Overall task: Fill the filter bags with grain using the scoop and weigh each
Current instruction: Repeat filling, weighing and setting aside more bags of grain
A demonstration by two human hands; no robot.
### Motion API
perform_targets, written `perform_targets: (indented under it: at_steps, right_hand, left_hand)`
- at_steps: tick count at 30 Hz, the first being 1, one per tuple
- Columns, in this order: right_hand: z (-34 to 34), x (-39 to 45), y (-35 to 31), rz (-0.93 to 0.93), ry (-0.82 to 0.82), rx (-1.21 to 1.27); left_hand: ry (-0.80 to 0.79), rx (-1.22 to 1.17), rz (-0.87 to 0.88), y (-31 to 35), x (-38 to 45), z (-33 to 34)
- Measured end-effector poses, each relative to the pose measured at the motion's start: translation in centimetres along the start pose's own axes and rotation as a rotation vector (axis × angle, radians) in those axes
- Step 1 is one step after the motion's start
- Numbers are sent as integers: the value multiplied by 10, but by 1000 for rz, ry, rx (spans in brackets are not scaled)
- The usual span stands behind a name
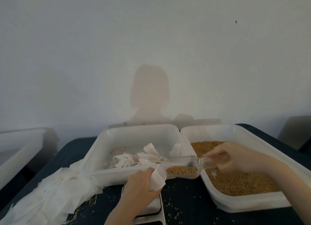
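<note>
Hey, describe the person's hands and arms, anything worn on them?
Both are bare: the left hand and right hand show no gloves, and no rings or watch can be seen. No sleeves reach the visible forearms. No markings can be seen in this dim view.

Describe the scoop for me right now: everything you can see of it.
The scoop is clear, glassy-looking plastic with a rounded trough and a short handle. It lies roughly level, held above the gap between the two white tubs, mouth pointing left. A small heap of golden grain sits in the trough. The right hand grips the handle at its right end. At the mouth, the scoop's lip meets the open top of a white filter bag, which the left hand holds. Whether grain is pouring yet cannot be told.
</note>
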State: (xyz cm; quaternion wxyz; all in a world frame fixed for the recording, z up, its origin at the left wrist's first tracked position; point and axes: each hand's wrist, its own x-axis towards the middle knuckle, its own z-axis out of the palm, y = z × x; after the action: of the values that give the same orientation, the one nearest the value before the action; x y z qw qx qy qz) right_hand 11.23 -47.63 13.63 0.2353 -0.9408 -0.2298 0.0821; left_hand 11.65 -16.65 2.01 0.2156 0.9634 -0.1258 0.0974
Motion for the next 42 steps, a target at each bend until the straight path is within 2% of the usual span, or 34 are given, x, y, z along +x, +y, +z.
perform_targets:
  at_steps: [7, 11, 13, 17, 21, 25, 29, 32, 35, 40, 42]
  right_hand:
    - [2, 5, -10, 0, -74, -34]
    - [0, 9, -25, 34, -56, -102]
    - [-2, 14, -37, 35, -2, -217]
    - [-3, 29, -68, -66, 167, -603]
    - [-3, 37, -99, -99, 211, -917]
    - [4, 45, -130, -116, 271, -1135]
    - [20, 53, -148, -173, 316, -1255]
    - [26, 55, -143, -145, 312, -1253]
    - [24, 55, -123, -88, 303, -1141]
    - [26, 44, -63, 0, 223, -795]
    - [32, 39, -36, 94, 184, -610]
  left_hand:
    - [-34, 25, 35, 8, -1, -4]
    - [-56, 78, 45, 10, 5, 3]
    - [-63, 107, 25, 12, 8, 7]
    - [-27, 66, -11, 13, 8, 8]
    - [45, -41, -18, 17, 3, 5]
    - [114, -169, -59, 18, 2, 7]
    - [94, -146, -147, 14, 4, 13]
    - [80, -153, -154, 7, 4, 16]
    - [81, -174, -134, 0, 7, 16]
    - [124, -342, -184, -7, 12, 12]
    - [163, -379, -181, -10, 14, 12]
